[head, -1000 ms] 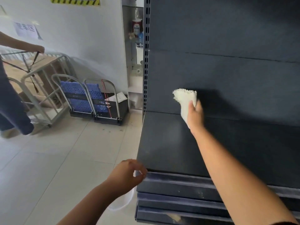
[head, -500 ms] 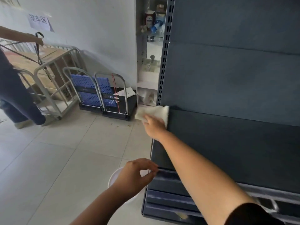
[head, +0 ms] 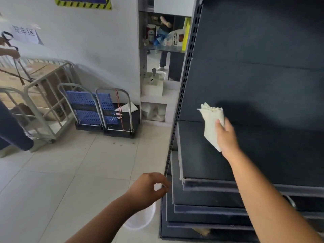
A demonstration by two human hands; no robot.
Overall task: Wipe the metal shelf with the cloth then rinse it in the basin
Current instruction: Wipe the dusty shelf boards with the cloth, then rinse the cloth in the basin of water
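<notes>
Head view: we look down and forward along both bare arms toward a dark shelving unit.
Left hand (head: 149,189): nearest to us, beside the lower left corner of the unit. Its grip is loosely curled, thumb and fingers nearly meeting; we see nothing held in it.
Basin (head: 140,220): a white round vessel on the floor, directly under our left hand and largely hidden by it. We judge this to be the rinse point; we cannot tell whether it holds water.
Metal shelf (head: 201,155): a flat, dark, matte deck with a raised front lip. More decks are stacked below it.
Right hand (head: 227,137): above the shelf deck, toward its rear left. Its grip is closed round the lower part of the cloth, thumb across the front.
Cloth (head: 211,123): white, coarse-textured, folded into a thick pad. Its upper end stands free above our grip, close to the back panel (head: 254,85). We cannot tell whether it touches the panel.
Step in hand: we judge it to be wiping; the rinse is not yet due.
Procedure: we should flatten the pad against the metal, apply even pressure, and work in overlapping strokes from the upright (head: 182,95) across the deck. We should run along the seam where deck and panel meet, since dust tends to collect there.
Caution: the loose upper end may fold over; we should regrip lower if it does.
</notes>
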